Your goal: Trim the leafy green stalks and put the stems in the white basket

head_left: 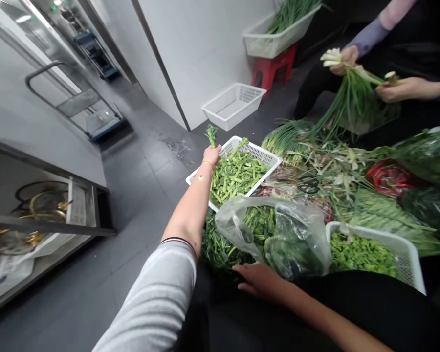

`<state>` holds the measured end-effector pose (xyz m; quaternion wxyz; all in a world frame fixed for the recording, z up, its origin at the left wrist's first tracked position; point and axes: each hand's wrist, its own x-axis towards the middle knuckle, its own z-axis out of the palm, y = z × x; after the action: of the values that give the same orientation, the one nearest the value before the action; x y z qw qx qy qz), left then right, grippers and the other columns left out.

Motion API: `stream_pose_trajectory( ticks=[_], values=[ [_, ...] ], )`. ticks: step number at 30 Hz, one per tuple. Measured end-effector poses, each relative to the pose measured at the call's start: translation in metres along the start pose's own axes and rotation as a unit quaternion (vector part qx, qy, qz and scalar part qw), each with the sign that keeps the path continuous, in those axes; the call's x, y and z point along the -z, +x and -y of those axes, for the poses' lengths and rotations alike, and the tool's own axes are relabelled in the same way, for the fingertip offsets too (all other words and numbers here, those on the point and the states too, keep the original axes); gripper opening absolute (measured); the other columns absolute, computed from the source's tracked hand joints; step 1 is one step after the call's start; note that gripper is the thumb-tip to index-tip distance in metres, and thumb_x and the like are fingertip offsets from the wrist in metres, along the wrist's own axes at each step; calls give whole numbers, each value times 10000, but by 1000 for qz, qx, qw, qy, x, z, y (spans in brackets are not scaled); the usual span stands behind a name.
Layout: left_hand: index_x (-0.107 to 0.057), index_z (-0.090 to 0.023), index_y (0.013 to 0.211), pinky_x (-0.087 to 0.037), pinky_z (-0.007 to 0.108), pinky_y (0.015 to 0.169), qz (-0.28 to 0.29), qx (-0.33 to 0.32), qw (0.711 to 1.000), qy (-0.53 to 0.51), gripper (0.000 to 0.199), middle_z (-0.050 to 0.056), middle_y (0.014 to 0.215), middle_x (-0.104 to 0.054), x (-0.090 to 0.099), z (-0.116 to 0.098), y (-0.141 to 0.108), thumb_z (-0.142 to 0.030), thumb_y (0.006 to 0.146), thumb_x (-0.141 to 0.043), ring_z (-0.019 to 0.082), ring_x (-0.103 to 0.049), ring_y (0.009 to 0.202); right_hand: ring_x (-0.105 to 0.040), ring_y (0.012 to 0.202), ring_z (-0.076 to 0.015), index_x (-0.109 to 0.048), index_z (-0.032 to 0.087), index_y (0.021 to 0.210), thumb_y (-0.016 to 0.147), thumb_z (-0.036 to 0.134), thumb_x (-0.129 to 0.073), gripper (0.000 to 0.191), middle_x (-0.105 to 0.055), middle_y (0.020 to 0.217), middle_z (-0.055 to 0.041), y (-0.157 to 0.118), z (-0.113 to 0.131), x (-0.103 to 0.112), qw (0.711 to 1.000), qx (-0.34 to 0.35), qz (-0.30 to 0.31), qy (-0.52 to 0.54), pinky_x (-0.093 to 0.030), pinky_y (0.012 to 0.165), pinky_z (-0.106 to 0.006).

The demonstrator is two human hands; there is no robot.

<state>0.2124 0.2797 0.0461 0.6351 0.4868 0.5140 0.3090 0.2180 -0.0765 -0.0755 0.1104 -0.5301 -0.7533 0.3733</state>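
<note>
My left hand (211, 155) reaches far forward, closed around a green vegetable stem (211, 135) whose leafy tip sticks up above the fist. It is over the left side of a white slotted basket (267, 156) filled with cut green stems (238, 173). My right hand (256, 277) is low and near me, its fingers extended and apart, with nothing visible in them. Beside it are loose dark leafy greens (223, 244) and a clear plastic bag (300, 225) of leafy vegetables. Its palm is hidden.
Across from me a co-worker's hands (403, 90) hold spring onions (352, 98). Right of the bag stands a white basket (412, 259) of chopped greens. Another white basket (234, 105) is by the wall, near a red stool (273, 68). A trolley (106, 124) stands left.
</note>
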Motion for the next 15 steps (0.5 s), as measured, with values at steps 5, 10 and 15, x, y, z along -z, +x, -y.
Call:
stream_pose_trajectory(
  ticks=[5,10,15],
  values=[
    [-526,-153,807,-249,185,402,168,44,985,12,242,-48,438,-476,8,42,-67,-385,866,-563,46,-317,341,-617,669,-197,-649,183,1065,865,433,-505,351,-670,758,-54,1,-27,52,973,-71,-116,186,-467,642,-316],
    [-488,-168,624,-194,207,293,267,107,958,-23,531,19,423,-529,35,103,-176,-682,757,-514,82,-352,264,-446,428,-111,-604,180,893,789,535,-557,373,-498,509,49,56,-7,108,882,-81,-238,399,-358,447,-242],
    [-408,-188,619,-197,183,278,63,69,976,-196,499,-44,395,-439,75,138,-222,-645,760,-548,59,-321,253,-424,461,-98,-485,203,590,805,422,-537,311,-469,475,43,75,63,87,911,14,-249,327,-353,496,-238]
  ],
)
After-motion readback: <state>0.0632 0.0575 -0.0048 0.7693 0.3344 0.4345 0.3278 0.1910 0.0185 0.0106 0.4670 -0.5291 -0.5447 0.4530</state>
